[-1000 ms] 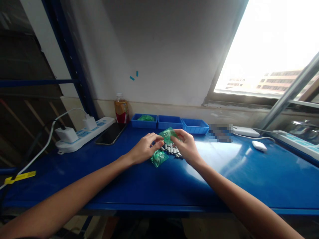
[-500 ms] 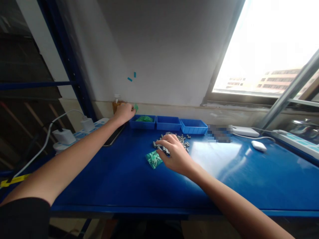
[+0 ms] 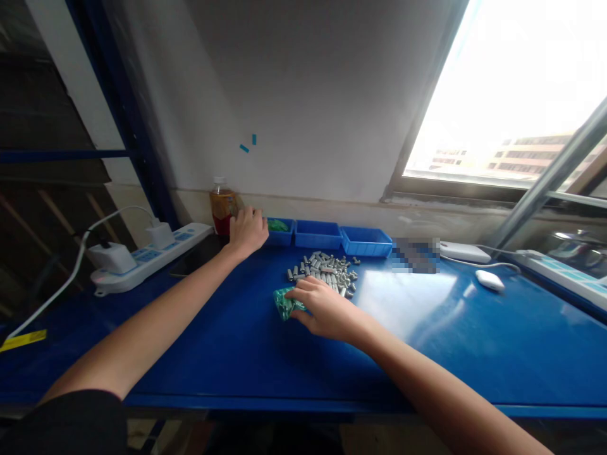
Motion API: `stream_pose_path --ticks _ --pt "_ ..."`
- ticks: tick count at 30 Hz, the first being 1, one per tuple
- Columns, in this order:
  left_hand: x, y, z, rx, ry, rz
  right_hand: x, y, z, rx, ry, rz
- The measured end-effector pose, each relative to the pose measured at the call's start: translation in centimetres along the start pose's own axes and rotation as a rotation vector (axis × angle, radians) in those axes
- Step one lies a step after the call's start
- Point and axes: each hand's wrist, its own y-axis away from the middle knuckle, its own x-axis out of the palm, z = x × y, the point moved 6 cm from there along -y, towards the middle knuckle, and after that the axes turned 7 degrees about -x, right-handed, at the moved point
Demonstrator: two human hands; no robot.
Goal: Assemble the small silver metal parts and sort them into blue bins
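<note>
Starting closest to you: both your bare forearms run out over a glossy blue counter (image 3: 237,354), with a black sleeve just showing at the bottom left. Your right hand (image 3: 325,311) lies palm down mid-counter, fingers loosely bent. Its tips are on the right edge of a small green bag (image 3: 284,304) that sits flat on the surface, but I can't tell if you're pinching it or only touching it. Just behind that hand there's a loose pile of little metal cylinders (image 3: 322,270).

Off at the far left is a yellow tag (image 3: 23,339). A white power strip (image 3: 147,258) with two chargers plugged in lies at an angle there, with a dark phone (image 3: 194,258) just beside it.

Your left hand (image 3: 247,230) is stretched further back, loosely curled with its back to the camera. It's against the left end of the leftmost blue bin (image 3: 281,239), which has something green inside. Whether the hand holds anything, no idea. Two more blue bins (image 3: 317,236) line up to the right of that one. A bottle (image 3: 222,205) of amber drink stands just left of your hand, by the wall.

Over on the right are a white mouse (image 3: 488,279), a flat white box (image 3: 462,251) and another power strip (image 3: 564,273). Behind it all is a grey wall with two bits of blue tape (image 3: 249,143), a blue rack upright (image 3: 128,126) on the left, and a bright window (image 3: 512,82) with buildings outside.
</note>
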Motion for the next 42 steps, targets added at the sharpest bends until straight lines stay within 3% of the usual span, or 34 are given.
stream_pose_path --ticks 1,3,8,11,13,15,18,20,23,25,27,30,33,35,37,39,42 --pt "-0.5 1.1 -0.3 0.036 0.025 -0.013 0.1 -0.1 -0.1 0.006 -0.011 -0.012" --pt "-0.9 3.7 -0.8 0.134 0.102 0.09 0.2 -0.2 -0.4 0.027 -0.014 -0.048" --pt "-0.8 10.0 -2.2 0.264 0.263 0.708 0.8 0.0 -1.5 0.112 0.024 -0.118" --pt "-1.6 11.3 -3.4 0.247 0.333 0.831 1.3 0.1 -1.9 0.164 0.022 -0.125" --pt "-2.4 11.0 -4.0 0.216 0.4 0.767 1.1 0.1 -1.9 0.195 0.007 -0.175" --pt "-3.6 10.3 -4.2 0.231 0.481 0.585 0.3 0.3 -2.1 0.264 -0.047 -0.292" --pt "-5.8 10.1 -4.3 0.393 0.567 0.25 -1.0 0.9 -3.2 0.475 -0.286 -0.497" --pt "-6.5 10.8 -4.5 0.551 0.579 0.129 -0.9 1.1 -4.1 0.604 -0.586 -0.521" --pt "-6.1 12.2 -5.3 0.723 0.527 0.124 0.1 0.8 -4.5 0.666 -1.007 -0.462" --pt "-5.4 12.9 -5.9 0.755 0.504 0.2 0.3 0.9 -4.9 0.678 -1.082 -0.525" --pt "-4.7 13.0 -6.3 0.711 0.534 0.329 0.1 1.2 -5.4 0.662 -1.012 -0.647" --pt "-3.4 12.6 -6.1 0.483 0.694 0.582 -0.9 1.5 -5.6 0.536 -0.79 -0.766" --pt "-2.0 12.3 -5.4 0.141 0.941 0.792 -2.4 1.4 -4.4 0.34 -0.481 -0.746" --pt "-1.3 12.4 -5.0 -0.04 1.067 0.867 -2.9 1.1 -3.0 0.185 -0.309 -0.691" --pt "-1.1 12.4 -4.7 -0.117 1.124 0.891 -2.8 0.9 -1.8 0.077 -0.178 -0.625" --pt "-1.1 11.2 -4.3 -0.106 1.098 0.833 -2.4 0.7 -1.2 0.071 -0.075 -0.566" --pt "-1.6 6.5 -2.7 -0.069 0.914 0.528 -2.0 0.7 -1.4 0.169 -0.011 -0.527"
